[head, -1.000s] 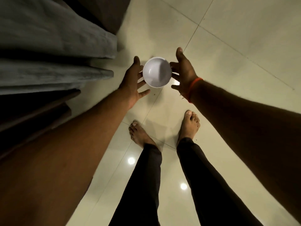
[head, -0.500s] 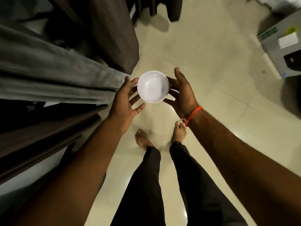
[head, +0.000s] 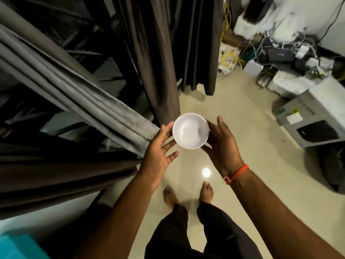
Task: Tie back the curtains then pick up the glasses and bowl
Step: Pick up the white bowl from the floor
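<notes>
A small white bowl (head: 190,133) is held empty and upright above the cream tiled floor. My right hand (head: 222,146), with an orange thread on the wrist, cups it from the right and below. On the bowl's left, my left hand (head: 160,152) has its fingers spread, and only the fingertips reach the rim. A grey curtain (head: 89,101) slants in from the left, close to my left hand. A dark brown curtain (head: 158,62) hangs straight behind the bowl. No glasses are in view.
A cardboard box (head: 317,116) lies on the floor at the right. Behind it is a tangle of cables and devices (head: 276,53) with white foam blocks. My bare feet (head: 186,195) stand below the hands. A teal object (head: 16,245) shows at the bottom left corner.
The bowl has come up off the floor area with both hands beside it. The view has tilted up, bringing the brown curtain, the box and the cables into sight.
</notes>
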